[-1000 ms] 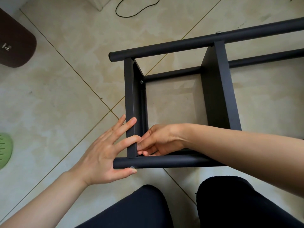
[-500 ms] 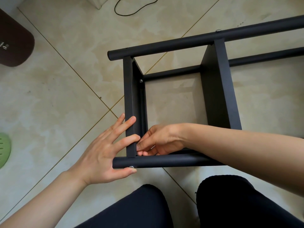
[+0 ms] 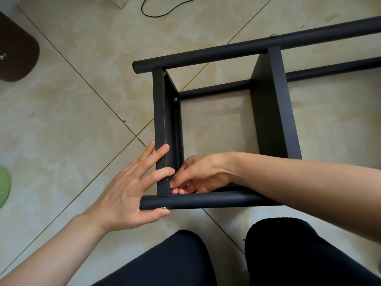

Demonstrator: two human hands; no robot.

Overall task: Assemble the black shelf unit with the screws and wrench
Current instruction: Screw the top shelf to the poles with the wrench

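The black shelf unit [image 3: 270,104] lies on its side on the tiled floor. My left hand [image 3: 125,190] is spread flat: its fingers press the outside of the end panel [image 3: 159,112], and its thumb sits under the near tube [image 3: 216,200], beside a silver screw head [image 3: 163,207]. My right hand [image 3: 204,172] reaches inside the frame. Its fingertips are curled together at the inner corner where panel and tube meet, pinching something small that is mostly hidden. Another screw [image 3: 175,99] shows at the panel's far inner corner. No wrench is in view.
My two knees in black trousers [image 3: 165,261] are just below the near tube. A dark brown object [image 3: 16,52] lies at the far left, a green one [image 3: 3,186] at the left edge, and a black cable [image 3: 165,11] at the top.
My right fingertips have worked slightly lower into the inner corner. My left hand and the shelf unit have stayed where they were.
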